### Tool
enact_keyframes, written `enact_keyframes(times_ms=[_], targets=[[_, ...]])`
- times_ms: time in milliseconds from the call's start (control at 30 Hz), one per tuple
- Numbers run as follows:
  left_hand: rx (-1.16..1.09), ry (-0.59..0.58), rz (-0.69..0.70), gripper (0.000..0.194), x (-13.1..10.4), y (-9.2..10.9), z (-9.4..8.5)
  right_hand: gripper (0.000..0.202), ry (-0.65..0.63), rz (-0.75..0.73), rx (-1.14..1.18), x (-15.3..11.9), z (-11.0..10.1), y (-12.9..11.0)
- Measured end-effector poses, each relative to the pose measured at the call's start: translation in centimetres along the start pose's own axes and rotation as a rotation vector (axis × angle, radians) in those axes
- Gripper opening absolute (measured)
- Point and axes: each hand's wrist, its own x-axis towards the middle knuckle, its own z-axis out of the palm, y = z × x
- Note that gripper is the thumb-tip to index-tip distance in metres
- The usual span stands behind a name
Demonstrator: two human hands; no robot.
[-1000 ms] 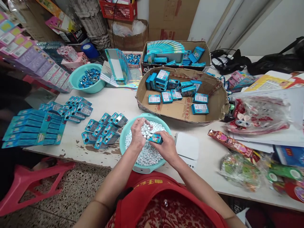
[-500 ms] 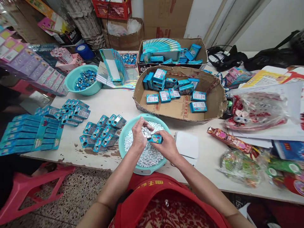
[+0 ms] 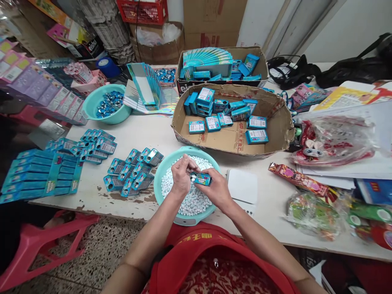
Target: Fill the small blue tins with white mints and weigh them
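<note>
My right hand (image 3: 218, 190) grips a small blue candy box (image 3: 203, 179) by its sides, above a turquoise basin (image 3: 157, 183). My left hand (image 3: 181, 174) is curled against the box's left end, fingers bent inward round some white candies. A few of these show at the box's end, and the rest of the palm is hidden. White pellet-shaped candies (image 3: 192, 204) fill the basin below both hands. To the left stands a cluster of similar blue boxes (image 3: 134, 171), several with a round hole showing.
Beyond the basin, a cut-down cardboard box (image 3: 220, 141) holds loose blue boxes. A second turquoise basin (image 3: 102, 119) contains shiny blue pieces. A white flat pad (image 3: 241, 186) lies right of my hands, with plastic-wrapped packages (image 3: 312, 216) farther right. A pink stool (image 3: 45, 249) stands lower left.
My left hand has turned and closed more, so the candies cupped in its palm show less. The blue box is more level and more visible in my right hand.
</note>
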Motion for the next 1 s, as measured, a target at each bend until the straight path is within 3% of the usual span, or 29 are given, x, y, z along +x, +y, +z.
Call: enact_keyframes(times_ms=[200,333,433,533,633,733,833,900,1000], targets=[[-0.034,-0.052,-0.048,0.048,-0.2,0.0,-0.1,0.024,-0.026,0.034,0.047,0.0,0.5,0.6],[-0.014,0.008,-0.050,0.046,1.2,-0.4,-2.4,0.026,-0.015,0.064,0.149,-0.8,-0.8,0.3],[0.302,0.041,-0.050,0.041,3.6,-2.8,-5.3,0.030,0.019,0.083,0.224,-1.7,-1.9,0.3],[0.815,-0.102,0.059,0.027,5.5,-6.6,-7.2,0.030,0.062,0.115,0.240,-2.1,-2.2,0.8],[1.175,-0.276,0.164,0.024,5.6,-9.5,-7.2,0.030,0.076,0.124,0.241,-2.1,-2.2,1.1],[1.365,-0.348,0.122,0.026,4.4,-10.7,-6.5,0.031,0.098,0.136,0.238,-2.0,-2.3,1.2],[1.315,-0.321,0.035,0.024,3.4,-10.5,-6.8,0.031,0.109,0.170,0.204,-2.0,-2.4,1.4],[1.136,-0.203,-0.028,0.025,2.9,-10.0,-7.3,0.031,0.107,0.185,0.165,-1.9,-2.4,1.8],[0.686,0.047,-0.181,0.033,2.2,-8.3,-7.3,0.030,0.078,0.191,0.120,-1.9,-2.1,2.2]])
